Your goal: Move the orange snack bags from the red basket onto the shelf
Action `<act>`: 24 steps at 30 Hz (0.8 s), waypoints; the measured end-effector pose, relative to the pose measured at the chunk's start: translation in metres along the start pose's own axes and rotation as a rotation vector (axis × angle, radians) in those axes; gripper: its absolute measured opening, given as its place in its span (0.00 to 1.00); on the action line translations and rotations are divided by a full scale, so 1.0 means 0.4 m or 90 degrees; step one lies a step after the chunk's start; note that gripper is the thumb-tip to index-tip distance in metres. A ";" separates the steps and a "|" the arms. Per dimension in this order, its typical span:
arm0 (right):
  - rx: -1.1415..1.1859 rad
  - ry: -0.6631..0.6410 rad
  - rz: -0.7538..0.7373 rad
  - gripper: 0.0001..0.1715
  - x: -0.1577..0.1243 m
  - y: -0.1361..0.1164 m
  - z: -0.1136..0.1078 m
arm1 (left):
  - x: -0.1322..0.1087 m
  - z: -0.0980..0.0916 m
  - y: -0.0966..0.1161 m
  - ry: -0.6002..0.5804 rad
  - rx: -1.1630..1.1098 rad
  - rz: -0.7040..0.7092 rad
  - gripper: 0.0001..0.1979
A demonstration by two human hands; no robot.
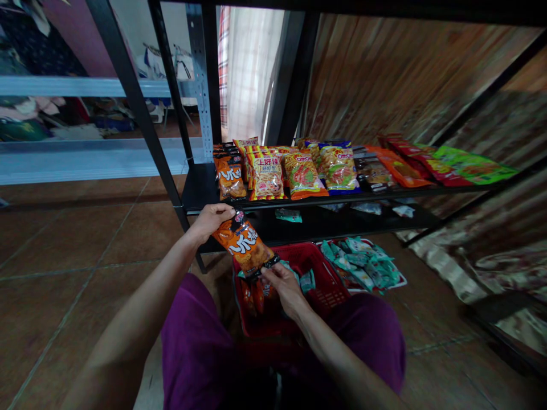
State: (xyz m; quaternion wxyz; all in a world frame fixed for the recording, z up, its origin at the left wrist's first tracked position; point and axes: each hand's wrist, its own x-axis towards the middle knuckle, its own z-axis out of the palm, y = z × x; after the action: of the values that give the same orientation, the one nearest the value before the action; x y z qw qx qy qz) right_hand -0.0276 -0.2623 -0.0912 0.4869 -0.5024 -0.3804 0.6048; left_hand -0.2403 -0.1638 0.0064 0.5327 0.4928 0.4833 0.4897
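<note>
Between my two hands, tilted over the red basket, is an orange and black snack bag point(245, 242). My left hand point(211, 220) pinches its upper left corner. At the lower right end, the fingers of my right hand point(285, 285) grip the black edge. Below it the red basket point(333, 290) contains more orange bags point(255, 296) and some teal packets point(307, 281), partly hidden by my right hand and the held bag. Just beyond my left hand, similar orange snack bags point(231, 175) stand in a row at the left end of the black shelf point(194, 185).
Yellow and red bags point(267, 175), noodle-snack bags point(304, 173), red bags point(410, 159) and green bags point(474, 165) line the shelf. A lower shelf point(265, 225) carries a few small packets. Teal packets point(363, 262) fill a second basket on the right. A black upright point(141, 108) stands at left.
</note>
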 end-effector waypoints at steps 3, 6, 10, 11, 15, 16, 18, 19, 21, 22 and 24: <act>0.002 -0.071 -0.007 0.27 0.007 -0.010 -0.031 | -0.006 -0.011 0.014 -0.042 0.020 -0.006 0.13; 0.044 -0.117 -0.040 0.31 0.020 -0.041 -0.052 | -0.011 -0.016 0.020 -0.083 0.067 -0.009 0.10; -0.003 -0.162 -0.096 0.28 0.039 -0.103 -0.019 | -0.016 -0.004 0.018 -0.123 0.117 0.001 0.08; -0.014 -0.181 -0.099 0.28 0.043 -0.118 -0.001 | -0.016 0.001 0.018 -0.133 0.125 0.003 0.08; -0.030 -0.222 -0.093 0.31 0.051 -0.156 0.074 | -0.016 0.016 0.025 -0.161 0.144 0.020 0.09; -0.027 -0.222 -0.086 0.30 0.052 -0.158 0.088 | -0.015 0.017 0.028 -0.156 0.145 0.025 0.09; -0.011 -0.213 -0.070 0.28 0.057 -0.157 0.108 | -0.012 0.018 0.037 -0.140 0.146 0.035 0.08; 0.001 -0.201 -0.064 0.27 0.059 -0.155 0.115 | -0.010 0.018 0.042 -0.131 0.145 0.038 0.08; 0.025 -0.173 -0.056 0.26 0.066 -0.151 0.127 | -0.005 0.016 0.054 -0.115 0.140 0.037 0.08; 0.037 -0.162 -0.056 0.26 0.069 -0.151 0.133 | -0.001 0.014 0.061 -0.107 0.137 0.034 0.07; 0.058 -0.148 -0.051 0.25 0.077 -0.154 0.146 | 0.008 0.004 0.072 -0.080 0.126 0.037 0.08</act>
State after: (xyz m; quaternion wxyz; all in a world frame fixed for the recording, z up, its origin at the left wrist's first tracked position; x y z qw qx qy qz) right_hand -0.0727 -0.2163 -0.0281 0.4855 -0.3904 -0.4260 0.6560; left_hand -0.2397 -0.1596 0.0350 0.4962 0.5867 0.4803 0.4229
